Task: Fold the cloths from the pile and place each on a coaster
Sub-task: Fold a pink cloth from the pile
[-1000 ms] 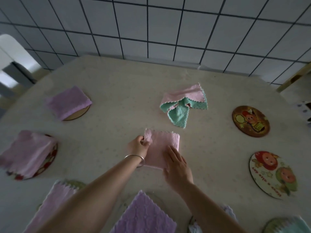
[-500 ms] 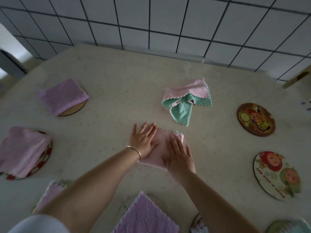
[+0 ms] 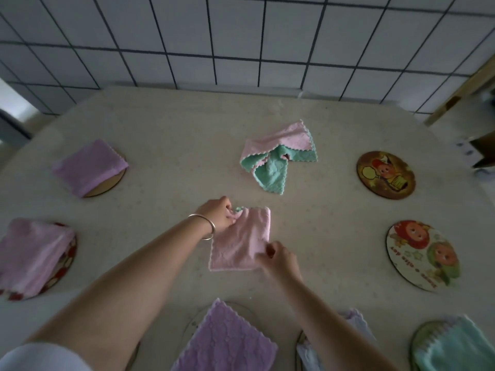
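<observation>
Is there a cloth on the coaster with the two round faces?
No, the coaster with two round faces lies bare on the table's right side.

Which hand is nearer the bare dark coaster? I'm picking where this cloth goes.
Right. The right hand lies below-left of the dark coaster; the left hand is farther left.

Cloths (image 3: pixel 239 241): eight. Coasters (image 3: pixel 385 174): seven visible. Hands (image 3: pixel 217 216): two.
</observation>
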